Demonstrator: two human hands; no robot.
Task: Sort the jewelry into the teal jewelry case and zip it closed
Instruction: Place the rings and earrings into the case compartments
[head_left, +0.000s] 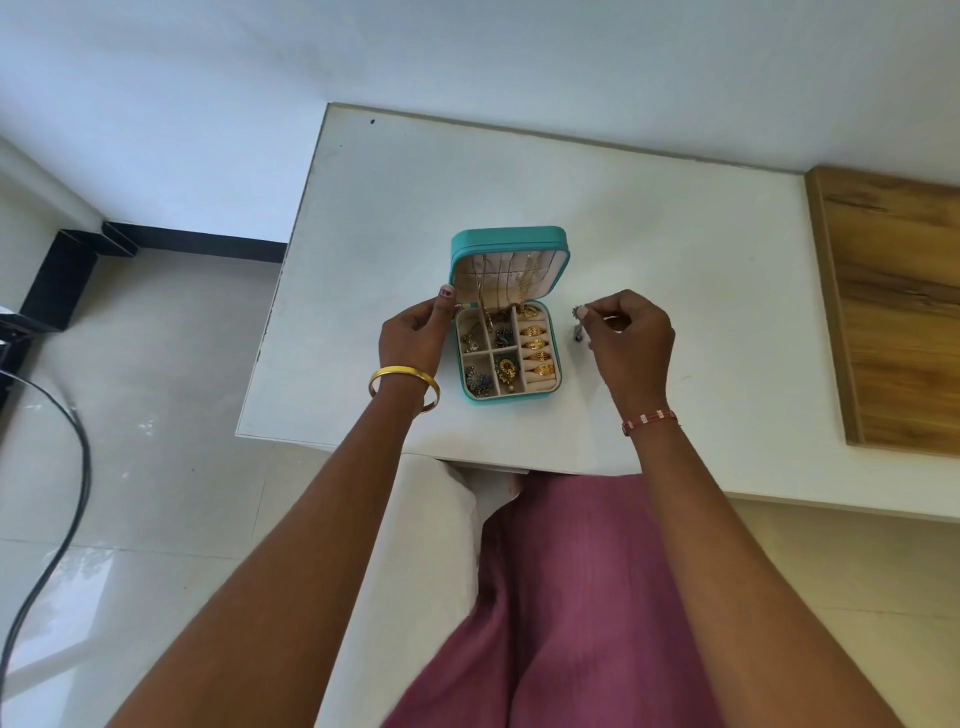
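Note:
The teal jewelry case (466, 248) stands open on the white table (675, 260), its lid upright with gold chains (498, 283) hanging inside. Several gold rings (535, 351) sit in the right-hand roll slots; dark earrings and a brooch (505, 369) fill the small compartments. My left hand (413, 338) grips the case's left edge near the hinge, thumb against the lid. To the right of the case, my right hand (628, 332) pinches a small dark dangling earring (579, 325) just above the table.
A wooden board (893, 312) lies at the table's right end. A black cable (67, 457) runs over the tiled floor at the left. A white seat cushion (436, 519) and my pink-clad lap are below the table's near edge.

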